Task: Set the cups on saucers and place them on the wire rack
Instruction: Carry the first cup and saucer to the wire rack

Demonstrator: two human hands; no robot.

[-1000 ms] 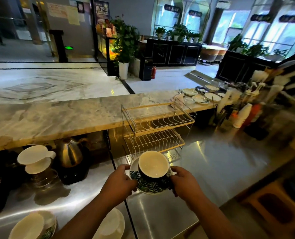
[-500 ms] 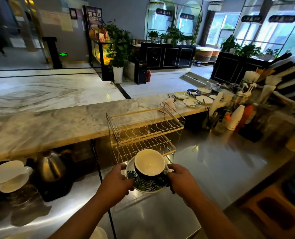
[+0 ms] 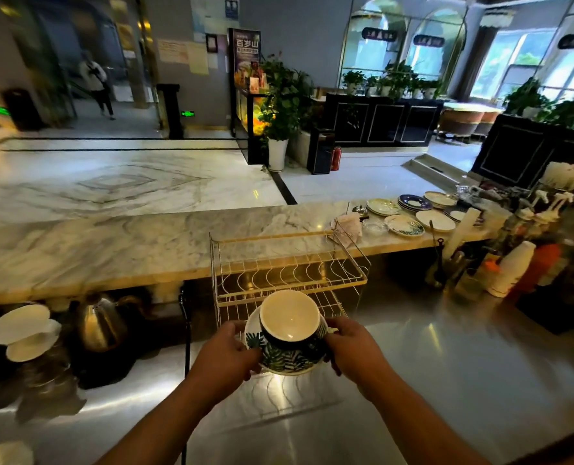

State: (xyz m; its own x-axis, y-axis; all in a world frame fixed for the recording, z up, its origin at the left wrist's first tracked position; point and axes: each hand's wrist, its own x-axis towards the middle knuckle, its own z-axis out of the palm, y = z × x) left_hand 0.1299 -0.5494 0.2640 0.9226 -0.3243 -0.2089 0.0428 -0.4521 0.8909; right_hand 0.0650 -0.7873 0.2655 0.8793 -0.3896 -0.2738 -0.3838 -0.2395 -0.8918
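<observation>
— Where's the leaf-patterned ceramic cup (image 3: 290,325)?
— On its matching round saucer (image 3: 283,362), between the 2 hands, left (image 3: 226,355) and right (image 3: 352,347), just before the 2-tier gold wire rack (image 3: 289,273).
— And the steel kettle (image 3: 99,325)?
— Left of the rack, on the steel tabletop (image 3: 446,380).

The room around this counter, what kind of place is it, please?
Probably a cafe or drinks bar in a lobby, seen from the staff side. A marble serving counter bears plates, a steel worktop holds a kettle, and stacked paper cups stand nearby.
</observation>
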